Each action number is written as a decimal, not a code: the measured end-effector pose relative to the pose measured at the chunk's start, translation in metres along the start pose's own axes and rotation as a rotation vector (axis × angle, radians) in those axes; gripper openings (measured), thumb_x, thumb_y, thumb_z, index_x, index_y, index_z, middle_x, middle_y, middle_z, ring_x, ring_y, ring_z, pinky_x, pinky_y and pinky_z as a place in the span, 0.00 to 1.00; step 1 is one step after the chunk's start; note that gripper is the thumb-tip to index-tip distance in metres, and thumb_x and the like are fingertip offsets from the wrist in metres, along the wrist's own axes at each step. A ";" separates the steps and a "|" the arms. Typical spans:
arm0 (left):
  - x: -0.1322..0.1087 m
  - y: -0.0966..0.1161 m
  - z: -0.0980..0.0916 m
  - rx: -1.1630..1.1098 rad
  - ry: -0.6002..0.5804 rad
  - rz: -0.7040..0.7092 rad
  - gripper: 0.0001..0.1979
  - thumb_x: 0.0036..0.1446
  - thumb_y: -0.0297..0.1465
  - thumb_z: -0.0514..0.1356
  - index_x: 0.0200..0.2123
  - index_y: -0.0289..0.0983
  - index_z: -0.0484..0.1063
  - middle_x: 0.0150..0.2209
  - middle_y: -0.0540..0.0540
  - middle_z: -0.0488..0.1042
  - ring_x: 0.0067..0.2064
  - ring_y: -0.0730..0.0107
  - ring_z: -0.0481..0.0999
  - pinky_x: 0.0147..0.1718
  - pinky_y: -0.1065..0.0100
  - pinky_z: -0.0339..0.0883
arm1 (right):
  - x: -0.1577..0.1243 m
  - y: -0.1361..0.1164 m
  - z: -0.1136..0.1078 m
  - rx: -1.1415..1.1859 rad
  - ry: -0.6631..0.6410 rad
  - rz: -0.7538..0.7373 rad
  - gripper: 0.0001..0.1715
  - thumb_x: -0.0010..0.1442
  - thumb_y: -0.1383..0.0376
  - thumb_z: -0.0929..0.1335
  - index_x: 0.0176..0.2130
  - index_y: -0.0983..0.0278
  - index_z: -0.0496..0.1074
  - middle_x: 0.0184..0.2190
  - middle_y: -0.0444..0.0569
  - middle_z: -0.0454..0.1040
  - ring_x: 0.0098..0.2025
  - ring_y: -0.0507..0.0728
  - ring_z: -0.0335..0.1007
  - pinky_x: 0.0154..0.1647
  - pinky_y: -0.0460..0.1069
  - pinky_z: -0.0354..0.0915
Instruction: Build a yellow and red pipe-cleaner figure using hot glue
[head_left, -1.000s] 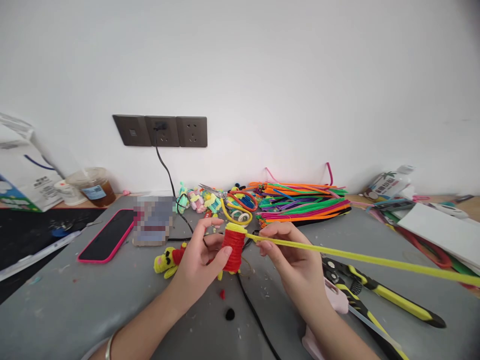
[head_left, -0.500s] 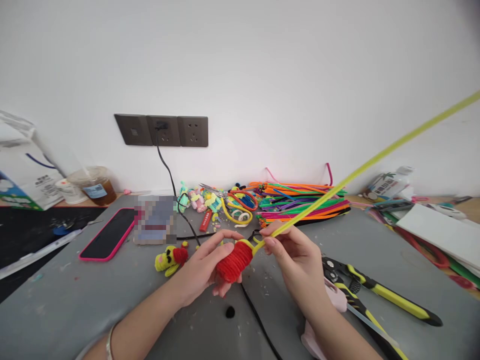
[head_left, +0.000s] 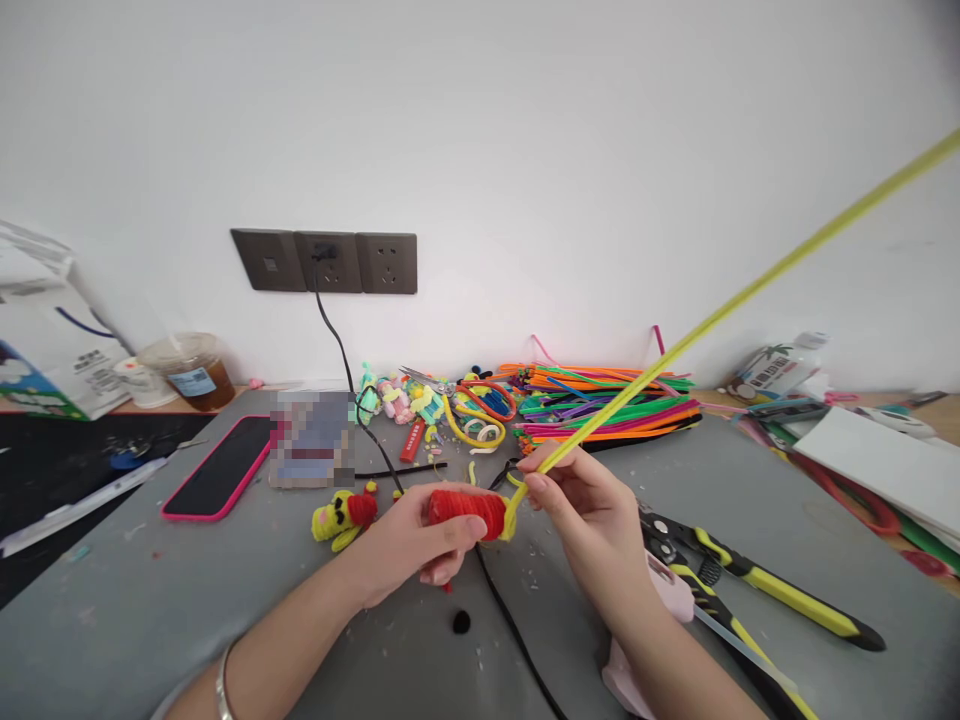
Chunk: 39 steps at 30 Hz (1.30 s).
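My left hand [head_left: 409,545] grips a red coil of pipe cleaner [head_left: 466,508] lying on its side, thumb on top and fingers underneath. A yellow ring caps its right end. My right hand [head_left: 581,505] pinches a long yellow pipe cleaner [head_left: 739,295] right beside that yellow end. The yellow stem runs up and to the right, out past the frame's edge. Both hands hover just above the grey table [head_left: 150,620].
A small yellow and red figure [head_left: 339,518] lies left of my left hand. A pink-cased phone [head_left: 219,480], a heap of coloured pipe cleaners [head_left: 604,405], yellow-handled pliers [head_left: 757,585], a black cable [head_left: 502,615] and a black pom-pom [head_left: 460,622] surround the hands.
The red coil turned from upright to lying on its side. The yellow pipe cleaner's free end swung from low right up to the upper right.
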<state>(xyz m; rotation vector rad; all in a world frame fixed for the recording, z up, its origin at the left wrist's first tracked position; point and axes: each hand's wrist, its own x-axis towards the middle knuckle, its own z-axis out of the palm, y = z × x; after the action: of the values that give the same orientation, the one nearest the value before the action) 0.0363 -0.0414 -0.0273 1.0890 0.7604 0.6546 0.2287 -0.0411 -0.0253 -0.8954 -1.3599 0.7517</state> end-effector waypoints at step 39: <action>0.006 -0.003 0.000 -0.088 0.125 0.206 0.38 0.46 0.41 0.75 0.59 0.38 0.69 0.37 0.47 0.74 0.31 0.75 0.71 0.28 0.72 0.68 | 0.000 0.000 0.004 0.172 -0.066 0.058 0.08 0.60 0.57 0.75 0.34 0.58 0.78 0.27 0.42 0.75 0.26 0.49 0.68 0.26 0.42 0.68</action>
<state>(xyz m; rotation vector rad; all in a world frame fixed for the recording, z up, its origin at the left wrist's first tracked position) 0.0398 -0.0375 -0.0312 1.0612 0.7244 0.9299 0.2249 -0.0408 -0.0253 -0.7823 -1.3095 0.9350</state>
